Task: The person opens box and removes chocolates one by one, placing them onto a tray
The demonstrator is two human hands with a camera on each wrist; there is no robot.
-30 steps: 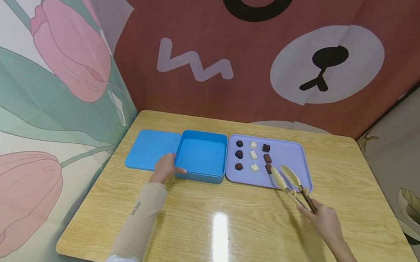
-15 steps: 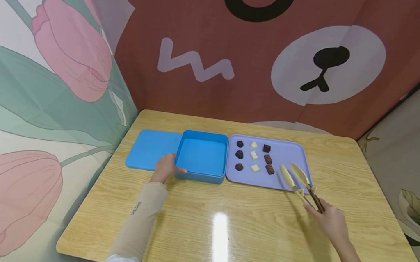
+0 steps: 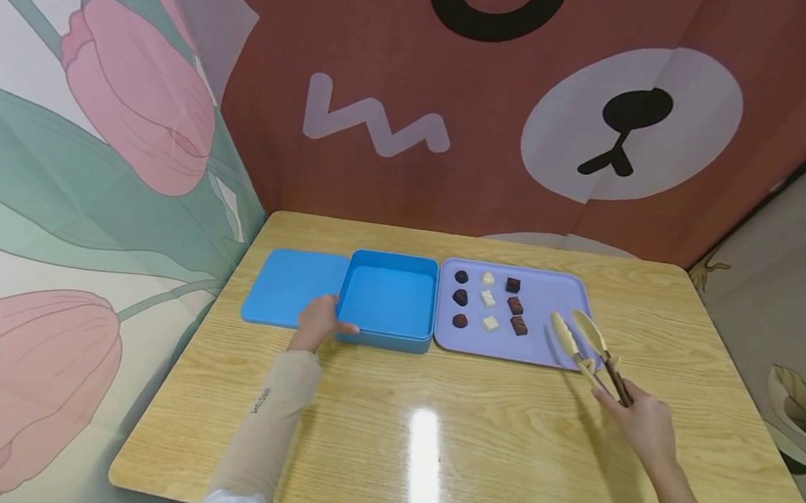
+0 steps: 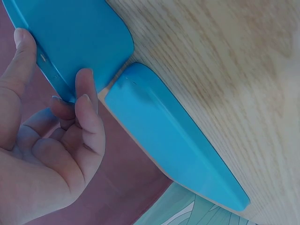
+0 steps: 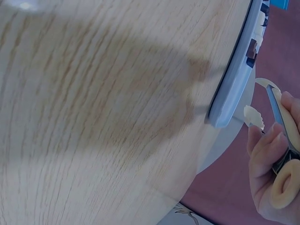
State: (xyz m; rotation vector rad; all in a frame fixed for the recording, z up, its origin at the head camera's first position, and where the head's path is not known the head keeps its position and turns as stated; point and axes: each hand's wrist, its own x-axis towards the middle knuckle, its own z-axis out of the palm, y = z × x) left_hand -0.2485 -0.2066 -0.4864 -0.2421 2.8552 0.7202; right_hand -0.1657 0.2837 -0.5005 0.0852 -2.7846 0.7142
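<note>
My left hand (image 3: 317, 324) holds the near left corner of an open blue box (image 3: 389, 290), thumb along its front and fingertips against its side in the left wrist view. Nothing lies inside the box. My right hand (image 3: 645, 424) grips a pair of tongs (image 3: 607, 362) with cream tips and brown on one handle. The tips stand apart, over the right end of a lilac tray (image 3: 557, 283), with nothing between them. Chocolates lie on the tray in three columns: dark rounded ones (image 3: 460, 297), white ones (image 3: 488, 298) and brown blocks (image 3: 515, 305).
Left of the box a flat blue lid (image 3: 294, 286) lies on the wooden table (image 3: 360, 438). Box and tray stand side by side, nearly touching. Behind the table hangs a brown wall cloth (image 3: 351, 184) with a cartoon face.
The tongs in my right hand have drawn back to the right, away from the brown chocolates, tips still apart. My left hand has stayed at the box corner.
</note>
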